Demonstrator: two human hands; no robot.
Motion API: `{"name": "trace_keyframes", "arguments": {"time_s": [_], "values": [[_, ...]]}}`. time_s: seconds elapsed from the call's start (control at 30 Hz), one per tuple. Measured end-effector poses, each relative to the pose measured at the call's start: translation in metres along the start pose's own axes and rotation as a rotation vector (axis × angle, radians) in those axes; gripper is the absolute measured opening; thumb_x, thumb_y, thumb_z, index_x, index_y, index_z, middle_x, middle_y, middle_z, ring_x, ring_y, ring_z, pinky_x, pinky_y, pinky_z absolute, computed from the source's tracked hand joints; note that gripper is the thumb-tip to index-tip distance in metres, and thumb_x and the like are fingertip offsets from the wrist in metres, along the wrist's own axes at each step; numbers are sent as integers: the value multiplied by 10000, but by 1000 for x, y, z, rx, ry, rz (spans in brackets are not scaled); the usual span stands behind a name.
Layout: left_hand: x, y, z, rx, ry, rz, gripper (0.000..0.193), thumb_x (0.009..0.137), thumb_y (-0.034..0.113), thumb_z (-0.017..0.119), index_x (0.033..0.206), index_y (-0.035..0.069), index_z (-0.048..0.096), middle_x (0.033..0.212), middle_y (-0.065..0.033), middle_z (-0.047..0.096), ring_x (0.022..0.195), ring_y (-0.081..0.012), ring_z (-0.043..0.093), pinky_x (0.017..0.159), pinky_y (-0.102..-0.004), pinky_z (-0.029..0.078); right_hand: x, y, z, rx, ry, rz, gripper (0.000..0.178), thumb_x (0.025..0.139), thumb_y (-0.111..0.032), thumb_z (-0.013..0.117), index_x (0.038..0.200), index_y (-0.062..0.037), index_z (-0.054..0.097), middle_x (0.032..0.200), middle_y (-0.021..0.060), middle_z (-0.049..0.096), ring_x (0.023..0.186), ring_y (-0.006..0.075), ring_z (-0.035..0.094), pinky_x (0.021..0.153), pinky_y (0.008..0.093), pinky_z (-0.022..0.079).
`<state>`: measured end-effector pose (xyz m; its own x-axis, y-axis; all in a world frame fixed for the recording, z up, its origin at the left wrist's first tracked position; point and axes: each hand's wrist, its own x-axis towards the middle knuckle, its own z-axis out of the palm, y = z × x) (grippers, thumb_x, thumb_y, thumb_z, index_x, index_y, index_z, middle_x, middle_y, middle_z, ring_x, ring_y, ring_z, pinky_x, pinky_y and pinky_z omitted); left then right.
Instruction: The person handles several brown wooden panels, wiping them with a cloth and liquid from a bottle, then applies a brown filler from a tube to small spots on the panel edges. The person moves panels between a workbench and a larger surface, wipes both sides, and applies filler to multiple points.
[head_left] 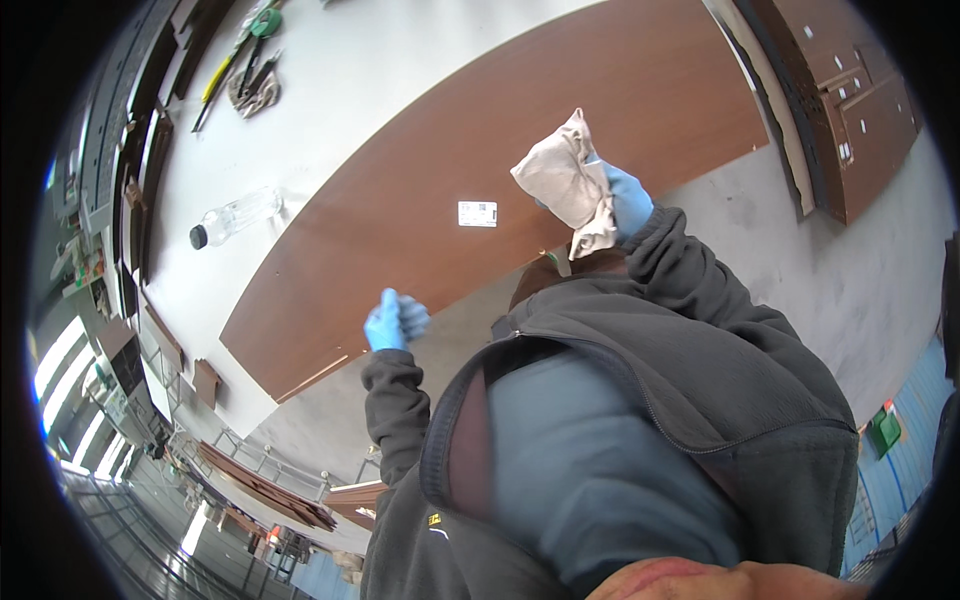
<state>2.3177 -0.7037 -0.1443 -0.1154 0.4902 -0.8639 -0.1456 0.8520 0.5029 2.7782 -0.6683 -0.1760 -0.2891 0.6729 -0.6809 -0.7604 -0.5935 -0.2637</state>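
Observation:
My right hand (627, 201), in a blue glove, grips a bunched beige cloth (565, 178). The cloth is over the near edge of a large brown wooden panel (400, 190) with a curved far edge; whether it touches the panel I cannot tell. A small white label (477, 214) sticks to the panel, left of the cloth. Near the panel's left front edge is my left hand (397, 320), also blue-gloved, its fingers loosely curled with nothing visible in them.
A clear plastic bottle (240, 215) with a black cap lies on the white table (345, 75). Beyond it are a green tape measure (266, 22), a yellow-handled tool (215, 80) and a crumpled rag (255, 95). Stacked brown panels (845, 110) stand at the right.

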Motion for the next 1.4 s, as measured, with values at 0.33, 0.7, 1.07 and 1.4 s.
{"name": "trace_keyframes", "arguments": {"time_s": [0.33, 0.7, 1.07, 1.4], "values": [[116, 172, -19, 10, 929, 849, 1238, 776, 117, 933, 1672, 1, 87, 1703, -225, 242, 1556, -329, 311, 1282, -426, 293, 16, -10, 78, 61, -85, 103, 428, 1070, -271, 564, 1442, -61, 525, 1210, 166, 706, 938, 301, 742, 683, 474, 640], [205, 278, -73, -226, 418, 1145, 676, 803, -62, 830, 1407, 37, 543, 1257, -97, 647, 1072, -208, 660, 953, -356, 585, 7, 47, 123, 53, -139, -328, 443, 1112, -266, 519, 1442, 29, 510, 1364, 136, 645, 1218, 232, 659, 1083, 373, 538], [25, 216, 70, 724, -749, 488, 450, 885, 196, 823, 1269, 26, 662, 1142, -49, 711, 1000, -151, 667, 897, -331, 552, -4, 49, 144, -74, 84, -588, 412, 1093, -336, 558, 1330, 0, 568, 1146, 51, 631, 1029, 153, 640, 938, 335, 546], [10, 153, 176, 833, -1013, -62, 500, 928, 368, 790, 1236, -6, 671, 980, -59, 700, 848, -151, 676, 799, -343, 570, 13, 41, 104, -2, 33, -577, 451, 1114, -344, 504, 1375, 22, 534, 1185, 101, 661, 1009, 182, 673, 899, 335, 573]]}}
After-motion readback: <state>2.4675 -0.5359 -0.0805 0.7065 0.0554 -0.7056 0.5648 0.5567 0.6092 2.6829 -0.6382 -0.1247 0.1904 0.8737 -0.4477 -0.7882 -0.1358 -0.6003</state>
